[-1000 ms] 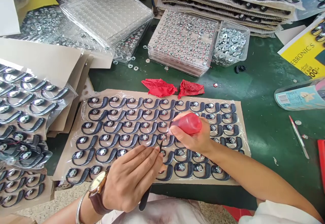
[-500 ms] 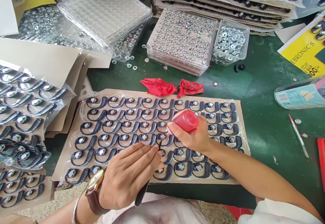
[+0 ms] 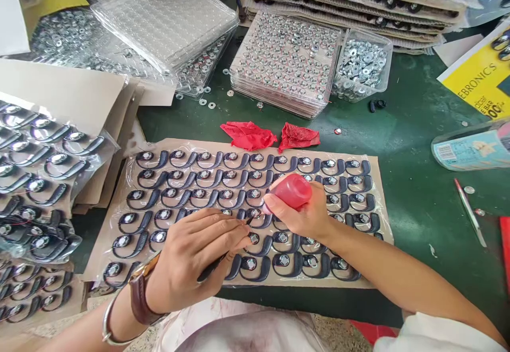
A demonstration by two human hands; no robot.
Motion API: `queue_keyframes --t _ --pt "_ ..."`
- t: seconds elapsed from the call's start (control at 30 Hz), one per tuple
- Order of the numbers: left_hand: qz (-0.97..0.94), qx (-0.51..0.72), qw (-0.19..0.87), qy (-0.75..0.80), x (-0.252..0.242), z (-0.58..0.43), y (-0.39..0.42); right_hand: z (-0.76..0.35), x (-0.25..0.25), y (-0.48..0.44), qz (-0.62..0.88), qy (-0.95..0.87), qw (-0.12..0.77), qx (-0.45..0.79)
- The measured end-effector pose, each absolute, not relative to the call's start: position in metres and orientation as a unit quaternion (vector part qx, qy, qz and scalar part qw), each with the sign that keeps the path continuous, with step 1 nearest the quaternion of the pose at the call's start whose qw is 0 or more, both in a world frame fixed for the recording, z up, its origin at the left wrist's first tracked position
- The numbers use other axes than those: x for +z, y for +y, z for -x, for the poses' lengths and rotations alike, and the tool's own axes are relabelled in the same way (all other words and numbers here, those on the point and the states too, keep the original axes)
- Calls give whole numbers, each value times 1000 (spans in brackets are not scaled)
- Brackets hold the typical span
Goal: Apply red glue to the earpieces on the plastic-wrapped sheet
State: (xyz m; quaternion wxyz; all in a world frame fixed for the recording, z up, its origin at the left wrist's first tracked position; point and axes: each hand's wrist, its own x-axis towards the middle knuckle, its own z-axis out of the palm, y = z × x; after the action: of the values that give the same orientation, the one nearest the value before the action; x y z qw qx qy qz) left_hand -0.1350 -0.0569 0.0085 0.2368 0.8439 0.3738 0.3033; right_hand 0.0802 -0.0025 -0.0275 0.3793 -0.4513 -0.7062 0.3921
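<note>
A cardboard sheet [image 3: 376, 182] covered in clear film carries rows of black ear-hook parts [image 3: 199, 179] with round metal centres. My left hand [image 3: 191, 259] is closed round a thin black tool [image 3: 213, 266] like a pen, its tip touching a part near the sheet's middle. My right hand [image 3: 305, 216] grips a small red squeeze bottle [image 3: 292, 190] just right of that tip, above the same parts. A brown watch sits on my left wrist.
Two red crumpled scraps [image 3: 249, 135] lie behind the sheet. Stacked clear trays of metal washers [image 3: 287, 59] and a tub of washers [image 3: 360, 65] stand at the back. More loaded cards [image 3: 40, 176] pile up on the left. Tweezers [image 3: 470, 214] lie at the right.
My left hand has moved left and turned the tool flatter, its tip now pointing right toward the bottle. My right hand with the red bottle has barely shifted.
</note>
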Motion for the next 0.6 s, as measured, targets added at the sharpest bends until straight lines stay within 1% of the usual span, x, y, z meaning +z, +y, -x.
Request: queue_keyframes --t 0.13,0.37,0.43,0.53,0.6 --pt "-820 325 258 394 9 134 -50 -80 -28 -3 435 -717 379 391" --pt "-799 311 278 434 11 136 -38 -80 -29 -5 372 -739 413 380" --pt "-801 312 277 429 11 137 -39 -83 -20 -4 396 -726 384 411" --pt "-813 322 268 405 10 138 -43 -91 0 5 440 -668 315 510" --pt "-823 326 257 387 9 138 -46 -99 10 13 436 -624 298 576"
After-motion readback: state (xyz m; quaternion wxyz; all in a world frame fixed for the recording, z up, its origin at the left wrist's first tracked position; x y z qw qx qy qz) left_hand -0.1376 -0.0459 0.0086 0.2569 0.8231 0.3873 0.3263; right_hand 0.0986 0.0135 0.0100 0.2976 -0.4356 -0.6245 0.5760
